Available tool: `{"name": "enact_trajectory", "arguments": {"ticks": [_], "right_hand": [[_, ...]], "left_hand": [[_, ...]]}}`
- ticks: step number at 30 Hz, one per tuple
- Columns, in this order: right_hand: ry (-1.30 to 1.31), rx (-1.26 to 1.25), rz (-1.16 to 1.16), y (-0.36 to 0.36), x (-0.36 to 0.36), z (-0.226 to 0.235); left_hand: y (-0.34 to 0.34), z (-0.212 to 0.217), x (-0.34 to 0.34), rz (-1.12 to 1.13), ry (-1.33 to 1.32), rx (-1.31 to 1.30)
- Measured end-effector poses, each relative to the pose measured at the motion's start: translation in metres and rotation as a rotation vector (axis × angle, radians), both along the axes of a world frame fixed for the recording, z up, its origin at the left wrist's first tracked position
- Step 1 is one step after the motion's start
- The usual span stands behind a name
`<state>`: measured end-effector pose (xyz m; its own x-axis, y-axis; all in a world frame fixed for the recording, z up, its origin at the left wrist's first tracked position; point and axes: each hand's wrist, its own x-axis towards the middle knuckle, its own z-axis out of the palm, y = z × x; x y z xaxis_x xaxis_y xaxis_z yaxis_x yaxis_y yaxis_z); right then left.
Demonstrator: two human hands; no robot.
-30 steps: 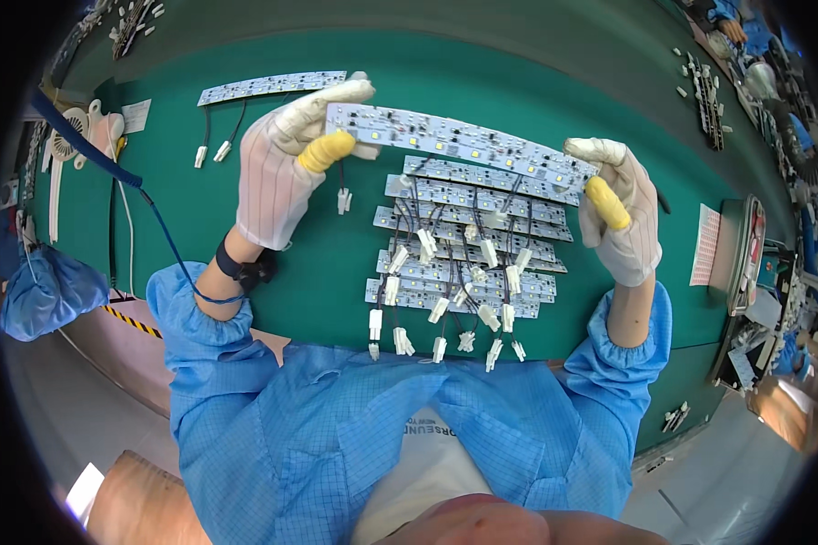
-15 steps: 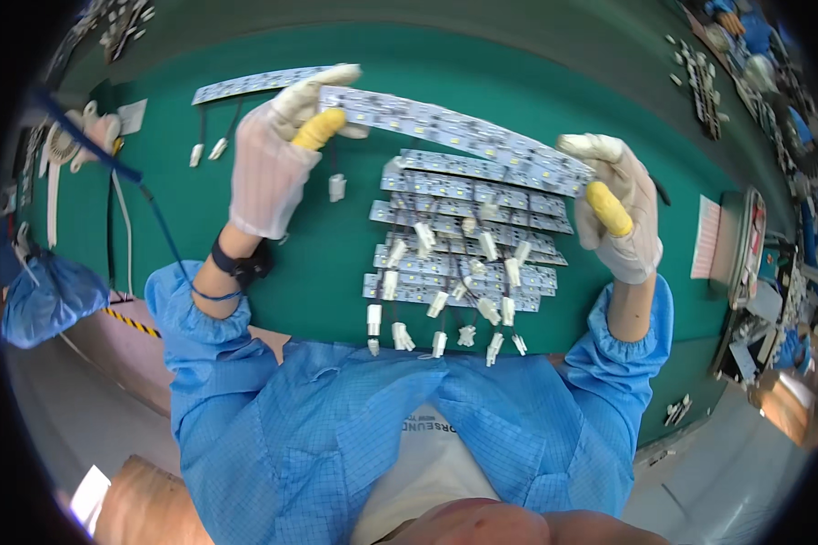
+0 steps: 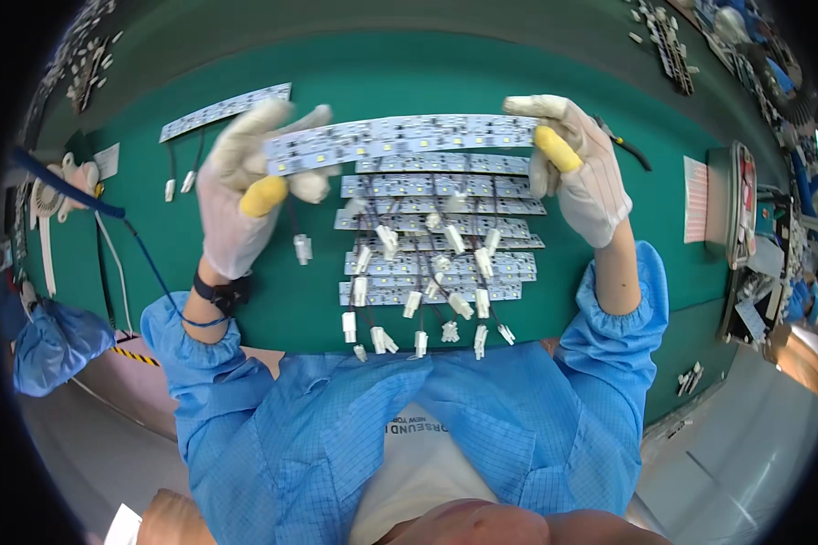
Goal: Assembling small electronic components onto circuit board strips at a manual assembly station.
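Observation:
A long white LED circuit board (image 3: 404, 136) is held up by its two ends, its components facing me. My left hand (image 3: 238, 204), in a white glove with a yellow thumb cot, is closed on the left end. The right end sits between the thumb and fingers of my right hand (image 3: 583, 173), gloved the same way. Below, several more LED boards (image 3: 445, 186) lie in overlapping rows. Dark wires run from them to white plug connectors (image 3: 421, 343) near the front edge. Beside my left hand hangs or lies another white connector (image 3: 302, 249) on a wire; I cannot tell which.
A separate LED board (image 3: 225, 111) with wired plugs lies at the far left of the green mat (image 3: 382, 73). Cutters with dark handles (image 3: 629, 150) lie beyond my right hand. A white fan-like device (image 3: 64, 191) and blue cord (image 3: 145, 250) are left; a bin (image 3: 732, 204) is right.
The held board has swung from sloping down to the right to sloping slightly up to the right. Its left end came lower and its right end higher, with both hands following.

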<state>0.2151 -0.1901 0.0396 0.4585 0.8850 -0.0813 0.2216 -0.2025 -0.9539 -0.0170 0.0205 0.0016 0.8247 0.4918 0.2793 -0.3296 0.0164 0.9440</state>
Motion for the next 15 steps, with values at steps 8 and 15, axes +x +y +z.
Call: {"name": "enact_trajectory", "arguments": {"ticks": [8,15], "right_hand": [[0.009,-0.008,-0.053,-0.013,0.009,-0.007],[0.246,0.154,0.010,-0.011,0.002,-0.007]], "left_hand": [[0.007,0.002,0.000,0.145,0.319,0.251],[0.018,0.003,0.004,0.344,0.394,0.858]]}}
